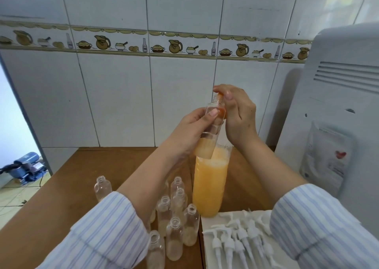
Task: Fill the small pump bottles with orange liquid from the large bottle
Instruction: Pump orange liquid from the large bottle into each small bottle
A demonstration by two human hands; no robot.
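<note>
My left hand (190, 129) gripped a small bottle (212, 129), tilted, its base at the mouth of the large orange bottle (210, 186). My right hand (235, 113) touched its neck. Empty bottles (176, 213) stood at seven o'clock, white pumps (240, 238) at five.

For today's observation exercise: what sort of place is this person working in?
Probably a home kitchen used for small-batch bottling: wall tiles printed with jugs and pies, a wooden table, and a white appliance beside it.
</note>
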